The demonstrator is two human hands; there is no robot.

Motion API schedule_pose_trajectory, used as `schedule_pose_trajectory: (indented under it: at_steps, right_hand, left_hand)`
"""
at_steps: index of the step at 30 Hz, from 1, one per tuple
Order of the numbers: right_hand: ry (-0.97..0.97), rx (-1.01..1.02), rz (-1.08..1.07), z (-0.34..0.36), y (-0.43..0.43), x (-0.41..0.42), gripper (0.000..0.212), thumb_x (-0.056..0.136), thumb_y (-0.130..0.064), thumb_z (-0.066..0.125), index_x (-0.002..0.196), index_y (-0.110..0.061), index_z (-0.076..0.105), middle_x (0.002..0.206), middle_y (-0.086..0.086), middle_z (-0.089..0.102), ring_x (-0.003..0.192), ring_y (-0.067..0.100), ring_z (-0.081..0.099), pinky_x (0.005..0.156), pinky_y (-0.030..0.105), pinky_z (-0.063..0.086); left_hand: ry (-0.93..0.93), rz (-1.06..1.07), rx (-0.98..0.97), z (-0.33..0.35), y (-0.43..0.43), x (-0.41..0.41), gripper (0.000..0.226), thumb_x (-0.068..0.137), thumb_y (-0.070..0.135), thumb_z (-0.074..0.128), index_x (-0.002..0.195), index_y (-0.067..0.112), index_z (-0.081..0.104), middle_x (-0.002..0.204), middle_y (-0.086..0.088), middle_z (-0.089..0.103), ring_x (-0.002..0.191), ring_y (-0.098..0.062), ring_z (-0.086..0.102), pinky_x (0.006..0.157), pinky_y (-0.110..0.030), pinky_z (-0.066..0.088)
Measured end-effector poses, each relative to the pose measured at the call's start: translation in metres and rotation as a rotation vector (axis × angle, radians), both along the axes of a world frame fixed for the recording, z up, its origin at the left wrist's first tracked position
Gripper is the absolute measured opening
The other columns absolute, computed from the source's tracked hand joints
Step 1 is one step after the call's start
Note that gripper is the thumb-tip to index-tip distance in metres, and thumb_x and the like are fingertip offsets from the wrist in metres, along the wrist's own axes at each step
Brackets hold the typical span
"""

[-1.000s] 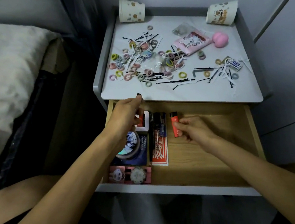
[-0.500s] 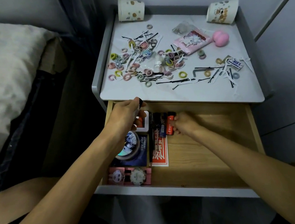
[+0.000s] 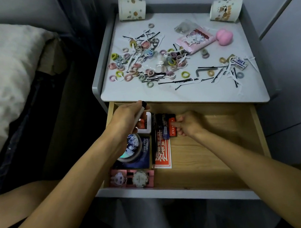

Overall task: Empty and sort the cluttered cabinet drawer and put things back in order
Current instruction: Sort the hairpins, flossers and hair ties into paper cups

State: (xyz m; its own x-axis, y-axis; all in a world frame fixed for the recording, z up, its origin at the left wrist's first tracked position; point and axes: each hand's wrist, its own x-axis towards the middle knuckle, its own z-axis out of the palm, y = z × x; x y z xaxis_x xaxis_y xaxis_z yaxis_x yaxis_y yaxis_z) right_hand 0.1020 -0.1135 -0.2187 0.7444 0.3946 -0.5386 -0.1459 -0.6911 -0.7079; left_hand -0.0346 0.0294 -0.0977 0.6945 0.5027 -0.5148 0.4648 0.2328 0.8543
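I see right hand [image 3: 189, 123] slid lighter [image 3: 172, 132] left against the pens [image 3: 161, 129], fingers still pinching it. Left hand [image 3: 127, 117] grips a marker [image 3: 140, 113]; row's tidying.

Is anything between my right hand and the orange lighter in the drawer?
Nothing visible. The right hand pinches the lighter, which lies beside a dark pack.

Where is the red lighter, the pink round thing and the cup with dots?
red lighter [image 3: 172, 132]: head view, on the lower part of its body.
pink round thing [image 3: 224, 37]: head view, on the middle of its top.
cup with dots [image 3: 131, 7]: head view, on its side wall.
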Motion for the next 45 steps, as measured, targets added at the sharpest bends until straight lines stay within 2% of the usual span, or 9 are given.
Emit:
schedule_pose_trajectory:
  at_steps: [4, 9, 14, 23, 25, 30, 35, 40, 45]
  right_hand:
    - [-0.059, 0.017, -0.031, 0.002, -0.001, -0.005, 0.032, 0.092, -0.005, 0.065, 0.065, -0.013, 0.049, 0.056, 0.006, 0.052, 0.03, 0.0, 0.044, 0.036, 0.016, 0.038]
    - [-0.362, -0.039, 0.046, 0.02, -0.004, -0.017, 0.02, 0.091, -0.024, 0.067, 0.073, -0.019, 0.06, 0.078, 0.006, 0.07, 0.073, 0.016, 0.063, 0.074, 0.033, 0.051]
    - [0.013, 0.484, 0.123, 0.079, -0.009, -0.065, 0.012, 0.098, -0.016, 0.057, 0.098, -0.009, 0.067, 0.088, 0.009, 0.07, 0.063, 0.015, 0.06, 0.054, 0.023, 0.045]
    - [0.117, 0.481, 0.08, 0.089, -0.009, -0.078, 0.02, 0.095, -0.015, 0.062, 0.101, 0.003, 0.067, 0.079, 0.006, 0.066, 0.059, 0.009, 0.055, 0.051, 0.019, 0.04]
    - [0.126, 0.442, 0.101, 0.085, -0.013, -0.075, 0.018, 0.096, -0.014, 0.059, 0.101, 0.002, 0.067, 0.078, 0.005, 0.065, 0.058, 0.006, 0.055, 0.051, 0.018, 0.04]
    - [0.053, 0.176, 0.015, 0.056, -0.034, -0.035, 0.017, 0.098, -0.012, 0.055, 0.105, 0.001, 0.063, 0.087, 0.006, 0.067, 0.065, 0.004, 0.056, 0.054, 0.01, 0.044]
    - [-0.069, 0.011, -0.028, 0.014, -0.032, -0.007, 0.009, 0.092, -0.012, 0.066, 0.09, -0.017, 0.059, 0.108, 0.017, 0.069, 0.094, 0.028, 0.067, 0.089, 0.046, 0.053]
    - [-0.036, 0.063, -0.088, 0.006, -0.021, -0.005, 0.013, 0.091, -0.006, 0.065, 0.098, -0.005, 0.055, 0.093, 0.012, 0.063, 0.064, 0.011, 0.055, 0.046, 0.013, 0.045]
    - [-0.094, 0.062, -0.095, 0.001, -0.021, -0.004, 0.016, 0.09, -0.005, 0.066, 0.082, -0.009, 0.053, 0.071, -0.001, 0.057, 0.048, 0.002, 0.054, 0.036, 0.011, 0.037]
  left_hand:
    - [0.0, 0.003, 0.005, -0.002, 0.001, 0.001, 0.029, 0.103, 0.028, 0.049, 0.091, 0.015, 0.071, 0.075, -0.001, 0.058, 0.061, -0.01, 0.049, 0.058, -0.024, 0.037]
    - [-0.016, -0.039, 0.018, -0.006, -0.001, -0.001, 0.021, 0.1, 0.02, 0.056, 0.08, 0.014, 0.062, 0.079, -0.003, 0.058, 0.068, -0.012, 0.053, 0.057, -0.019, 0.044]
    - [-0.064, -0.071, 0.036, -0.01, 0.0, 0.0, 0.017, 0.092, 0.012, 0.067, 0.075, 0.014, 0.062, 0.072, 0.002, 0.063, 0.065, -0.009, 0.057, 0.06, -0.019, 0.045]
    - [-0.064, -0.103, -0.048, -0.009, -0.002, -0.001, 0.01, 0.086, 0.006, 0.07, 0.083, -0.002, 0.066, 0.07, -0.009, 0.064, 0.059, -0.014, 0.062, 0.061, -0.02, 0.057]
    - [-0.02, -0.198, 0.084, -0.004, 0.005, -0.005, 0.012, 0.091, 0.012, 0.068, 0.089, 0.001, 0.071, 0.075, -0.011, 0.069, 0.064, -0.016, 0.066, 0.063, -0.022, 0.057]
    - [0.409, -0.243, 1.08, 0.001, 0.029, -0.021, 0.03, 0.097, 0.044, 0.053, 0.11, 0.019, 0.065, 0.1, -0.009, 0.069, 0.093, -0.033, 0.064, 0.075, -0.041, 0.05]
    - [0.512, -0.443, 1.019, -0.013, 0.023, -0.015, 0.036, 0.097, 0.047, 0.047, 0.113, 0.016, 0.057, 0.115, -0.018, 0.063, 0.103, -0.043, 0.059, 0.082, -0.044, 0.046]
    - [0.565, -0.503, 1.127, -0.013, 0.02, -0.013, 0.037, 0.101, 0.045, 0.042, 0.117, 0.014, 0.054, 0.119, -0.017, 0.061, 0.108, -0.042, 0.057, 0.076, -0.04, 0.038]
    - [0.572, -0.526, 1.222, -0.009, 0.017, -0.011, 0.036, 0.101, 0.046, 0.041, 0.114, 0.016, 0.054, 0.115, -0.013, 0.063, 0.104, -0.038, 0.06, 0.074, -0.038, 0.035]
